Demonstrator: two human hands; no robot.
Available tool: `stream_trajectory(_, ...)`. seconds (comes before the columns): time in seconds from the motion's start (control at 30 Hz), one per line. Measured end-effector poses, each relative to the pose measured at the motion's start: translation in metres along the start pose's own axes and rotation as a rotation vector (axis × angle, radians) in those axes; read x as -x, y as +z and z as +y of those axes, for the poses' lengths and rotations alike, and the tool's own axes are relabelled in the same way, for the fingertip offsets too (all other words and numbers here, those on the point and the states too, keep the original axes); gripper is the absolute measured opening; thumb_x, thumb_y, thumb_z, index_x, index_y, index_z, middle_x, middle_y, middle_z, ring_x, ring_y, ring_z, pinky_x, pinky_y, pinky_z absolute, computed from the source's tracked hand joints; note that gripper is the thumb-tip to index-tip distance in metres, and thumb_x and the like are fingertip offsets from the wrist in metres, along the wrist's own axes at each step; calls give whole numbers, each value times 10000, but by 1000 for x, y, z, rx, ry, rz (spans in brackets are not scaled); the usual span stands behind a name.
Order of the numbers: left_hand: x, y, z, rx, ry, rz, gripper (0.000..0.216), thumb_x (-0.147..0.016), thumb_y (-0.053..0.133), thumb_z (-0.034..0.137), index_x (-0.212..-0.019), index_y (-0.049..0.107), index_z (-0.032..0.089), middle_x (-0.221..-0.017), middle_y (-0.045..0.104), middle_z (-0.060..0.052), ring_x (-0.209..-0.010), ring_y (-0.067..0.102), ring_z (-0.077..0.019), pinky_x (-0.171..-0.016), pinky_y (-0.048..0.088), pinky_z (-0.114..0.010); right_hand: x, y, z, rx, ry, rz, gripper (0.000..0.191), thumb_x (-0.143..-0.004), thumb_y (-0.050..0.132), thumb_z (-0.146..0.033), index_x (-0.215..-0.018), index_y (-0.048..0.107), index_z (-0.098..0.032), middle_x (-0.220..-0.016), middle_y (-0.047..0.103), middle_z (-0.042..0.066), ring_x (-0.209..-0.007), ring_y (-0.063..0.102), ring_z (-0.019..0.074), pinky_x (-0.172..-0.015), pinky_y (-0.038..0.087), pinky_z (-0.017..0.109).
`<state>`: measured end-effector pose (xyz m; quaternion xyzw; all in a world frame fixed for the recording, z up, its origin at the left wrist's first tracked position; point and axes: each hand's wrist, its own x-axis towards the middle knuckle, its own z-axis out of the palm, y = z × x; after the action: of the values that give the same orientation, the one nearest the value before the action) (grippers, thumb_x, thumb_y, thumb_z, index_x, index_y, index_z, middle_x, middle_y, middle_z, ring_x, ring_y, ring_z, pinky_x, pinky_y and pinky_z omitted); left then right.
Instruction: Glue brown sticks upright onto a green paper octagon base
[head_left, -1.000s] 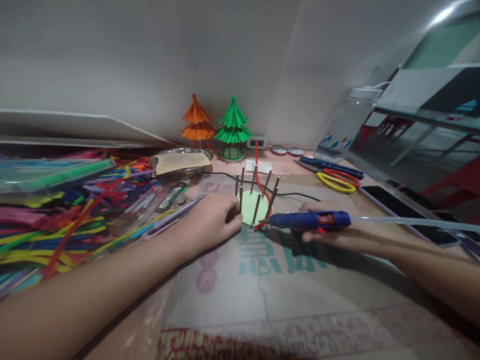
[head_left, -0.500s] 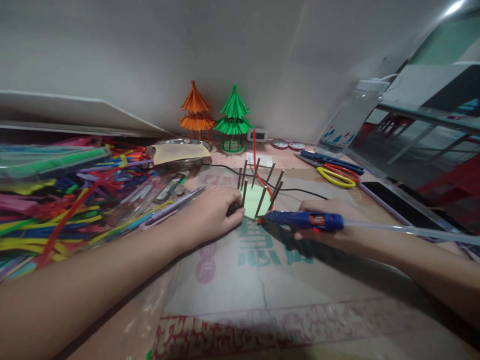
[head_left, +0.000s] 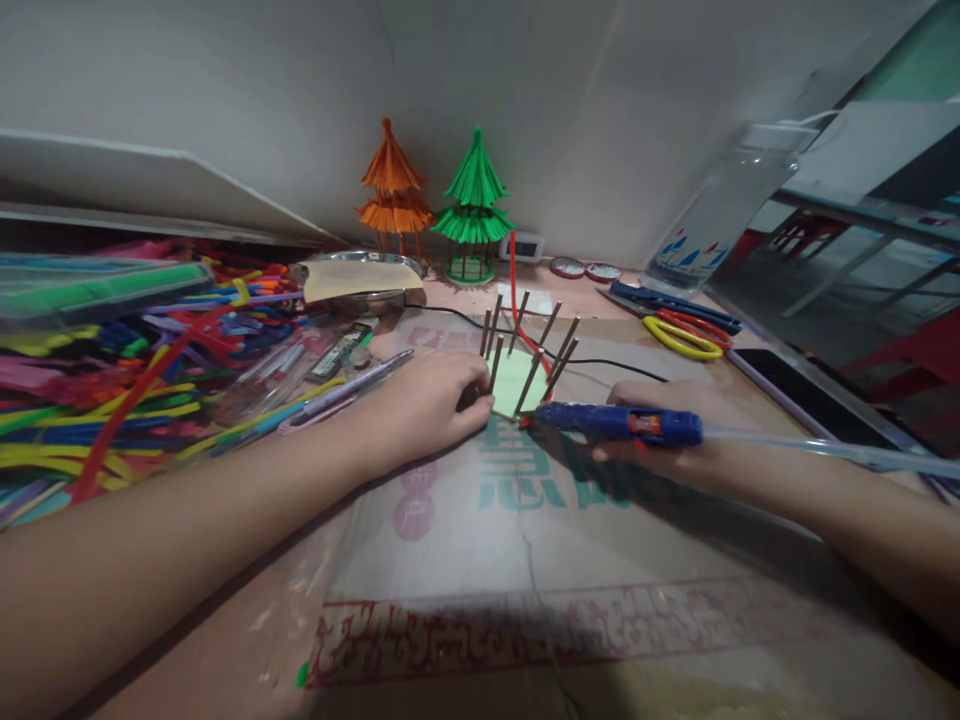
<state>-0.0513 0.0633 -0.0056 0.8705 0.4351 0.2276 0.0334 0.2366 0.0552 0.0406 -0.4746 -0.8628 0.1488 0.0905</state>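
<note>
A pale green disc base (head_left: 511, 378) lies on the cardboard, with several thin brown sticks (head_left: 531, 380) standing around its rim, some tilted. My left hand (head_left: 442, 402) is at its left edge, thumb and fingertips closed together on the rim. My right hand (head_left: 675, 460) is wrapped around a blue hot glue gun (head_left: 600, 420), its fingers partly hidden behind the tool. The gun's nozzle points left and meets the front edge of the base, near the foot of a stick. A clear glue stick (head_left: 795, 444) sticks out of the gun's back end.
Orange (head_left: 393, 170) and green (head_left: 477, 185) pagoda models stand by the wall. Pipe cleaners (head_left: 112, 400) pile up at left, near a metal bowl (head_left: 375, 305) and a pen (head_left: 367, 380). Scissors (head_left: 682, 338), a phone (head_left: 802, 395) and a bottle (head_left: 720, 210) lie or stand at right. A black cord (head_left: 615, 364) crosses behind.
The view has tilted slightly, so most things sit a little higher in the picture. Both hands keep their places at the base, with the glue gun's nozzle still at its front edge.
</note>
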Motion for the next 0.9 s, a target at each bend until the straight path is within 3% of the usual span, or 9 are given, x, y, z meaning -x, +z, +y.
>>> stream_trajectory(0.17, 1, 0, 0, -6, 12, 5, 111, -889, 577, 277, -887, 655, 198, -851, 705, -42, -776, 625, -218, -722, 442, -337, 0, -4, -5, 29, 44, -45, 348, -789, 688, -577, -721, 608, -244, -589, 620, 13, -563, 563, 178, -511, 364, 284)
stream_trajectory(0.47, 0, 0, 0, -11, 4, -3, 113, -889, 577, 275, -888, 658, 196, -854, 705, -46, -778, 626, -220, -712, 442, -339, 2, -1, -4, -4, 42, 25, 352, -767, 714, -583, -714, 613, -250, -558, 604, 5, -529, 544, 170, -501, 361, 278)
stream_trajectory(0.63, 1, 0, 0, -25, 17, 8, 112, -896, 580, 282, -876, 646, 193, -844, 699, -46, -776, 623, -223, -720, 437, -340, -1, -2, -6, -30, 93, -17, 366, -753, 688, -595, -720, 588, -244, -558, 581, 5, -515, 505, 162, -479, 329, 280)
stream_trajectory(0.8, 0, -1, -1, -37, 11, 10, 129, -899, 569, 278, -876, 656, 186, -852, 707, -57, -783, 627, -239, -741, 445, -358, -5, -17, 1, -79, 14, -24, 372, -761, 704, -572, -717, 597, -219, -617, 587, 15, -565, 502, 164, -503, 356, 281)
stream_trajectory(0.9, 0, -2, -2, -38, -16, 13, 126, -894, 564, 269, -871, 655, 185, -851, 707, -63, -788, 628, -245, -746, 450, -363, -6, -28, 15, -299, -69, -145, 347, -769, 731, -554, -778, 660, -214, -699, 650, 41, -630, 591, 201, -540, 436, 301)
